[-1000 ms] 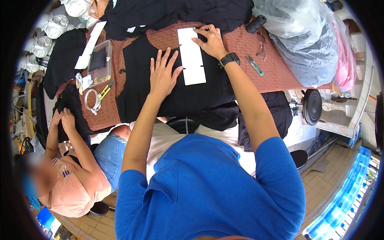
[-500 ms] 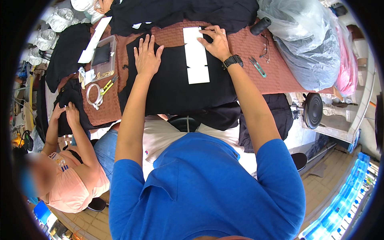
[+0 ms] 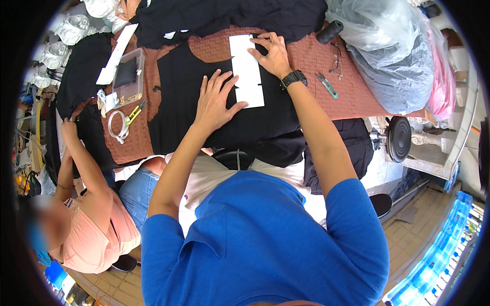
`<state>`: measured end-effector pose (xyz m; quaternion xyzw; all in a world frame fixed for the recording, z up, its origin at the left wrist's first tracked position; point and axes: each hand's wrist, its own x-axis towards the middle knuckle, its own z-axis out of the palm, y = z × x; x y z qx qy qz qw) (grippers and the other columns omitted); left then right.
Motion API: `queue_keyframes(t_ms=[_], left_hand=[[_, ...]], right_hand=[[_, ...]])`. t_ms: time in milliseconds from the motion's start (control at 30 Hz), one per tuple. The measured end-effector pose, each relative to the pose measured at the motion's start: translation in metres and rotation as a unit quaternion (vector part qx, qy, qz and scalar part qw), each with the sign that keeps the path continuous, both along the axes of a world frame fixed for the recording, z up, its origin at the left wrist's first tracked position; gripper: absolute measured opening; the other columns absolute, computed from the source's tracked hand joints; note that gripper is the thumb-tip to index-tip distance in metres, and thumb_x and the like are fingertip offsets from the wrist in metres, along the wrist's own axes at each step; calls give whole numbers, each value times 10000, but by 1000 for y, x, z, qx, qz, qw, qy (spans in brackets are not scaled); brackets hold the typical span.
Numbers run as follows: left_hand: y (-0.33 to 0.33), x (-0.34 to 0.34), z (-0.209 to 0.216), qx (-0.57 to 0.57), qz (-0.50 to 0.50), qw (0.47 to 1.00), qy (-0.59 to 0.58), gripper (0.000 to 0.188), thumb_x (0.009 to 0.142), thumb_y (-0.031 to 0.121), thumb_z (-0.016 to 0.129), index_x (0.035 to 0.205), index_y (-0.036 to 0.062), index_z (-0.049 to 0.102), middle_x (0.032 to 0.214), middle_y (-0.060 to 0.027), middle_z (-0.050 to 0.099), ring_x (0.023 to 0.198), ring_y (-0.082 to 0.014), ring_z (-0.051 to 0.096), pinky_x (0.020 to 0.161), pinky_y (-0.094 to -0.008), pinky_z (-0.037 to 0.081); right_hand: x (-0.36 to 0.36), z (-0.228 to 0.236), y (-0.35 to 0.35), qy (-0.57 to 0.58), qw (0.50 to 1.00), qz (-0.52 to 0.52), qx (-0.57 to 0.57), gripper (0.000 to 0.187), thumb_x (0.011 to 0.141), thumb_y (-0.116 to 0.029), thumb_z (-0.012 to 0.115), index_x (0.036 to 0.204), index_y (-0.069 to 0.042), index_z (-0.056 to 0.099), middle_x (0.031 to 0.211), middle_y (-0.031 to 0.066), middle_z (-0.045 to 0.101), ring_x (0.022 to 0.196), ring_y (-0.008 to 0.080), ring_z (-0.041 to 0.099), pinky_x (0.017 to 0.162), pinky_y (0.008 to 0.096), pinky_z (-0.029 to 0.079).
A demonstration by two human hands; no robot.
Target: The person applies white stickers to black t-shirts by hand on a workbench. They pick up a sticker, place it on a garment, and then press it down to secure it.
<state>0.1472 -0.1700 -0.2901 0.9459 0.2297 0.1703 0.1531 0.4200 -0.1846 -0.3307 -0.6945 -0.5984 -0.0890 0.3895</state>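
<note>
A piece of black fabric (image 3: 178, 115) lies spread on the brown-covered table before me. On it rests a long white notched card template (image 3: 249, 86), nearly upright in the view. My left hand (image 3: 217, 99) lies on the fabric with fingers spread, its thumb and fingertips at the template's lower left edge. At the template's upper right, my right hand (image 3: 272, 55), wearing a black watch, rests with fingers bent and fingertips on the card's edge. Whether the right fingers pinch the card or only press it, I cannot tell.
Left of the fabric are a clear plastic box (image 3: 128, 76), yellow-handled snips (image 3: 136, 113) and another white template (image 3: 118, 53). To the right lie green snips (image 3: 326, 85), glasses (image 3: 337, 60), a black thread cone (image 3: 329, 32) and plastic-wrapped bundles (image 3: 390, 61). A co-worker (image 3: 97, 219) handles black cloth at left.
My left hand has slid right and nearer me, from the fabric's upper left to the template's edge. My right hand stays at the template's top. The co-worker's hands have shifted up and left.
</note>
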Motion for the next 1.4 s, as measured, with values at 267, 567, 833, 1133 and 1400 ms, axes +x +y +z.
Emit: queue_keyframes(t_ms=[267,567,833,1133,1400], left_hand=[[-6,-11,0,20,7,1000,14,874,827,621,729,1532,185,452,1607,-63,384,1526,-340,267,1239,-598,165],[-7,-11,1,30,8,999,23,849,842,612,713,1541,210,446,1620,-54,366,1533,-330,263,1235,-597,164],[-7,-11,0,30,7,999,26,849,845,612,713,1542,210,444,1620,-63,365,1533,-336,260,1233,-600,162],[-7,-11,0,32,5,999,21,844,846,592,723,1546,214,440,1618,-65,370,1534,-339,256,1233,-605,158],[-6,-11,-2,33,7,999,24,840,852,596,716,1549,224,432,1616,-61,368,1537,-336,249,1234,-610,155]], right_hand=[[1,0,-1,-6,1000,2,-3,363,827,-368,812,1123,-159,794,1198,68,643,1062,314,550,952,424,479],[2,-3,2,-21,1000,2,-4,366,830,-371,814,1127,-158,793,1203,66,646,1069,307,553,961,422,470],[7,-1,4,23,998,11,-49,392,851,-374,810,1179,-163,776,1237,86,642,1184,279,553,1053,424,389],[30,-3,12,94,987,73,-105,384,818,-318,839,1184,-217,781,1282,104,634,1248,304,513,1115,432,390],[37,-3,15,62,987,82,-125,406,835,-298,852,1218,-195,769,1280,119,645,1216,283,565,1050,387,482]])
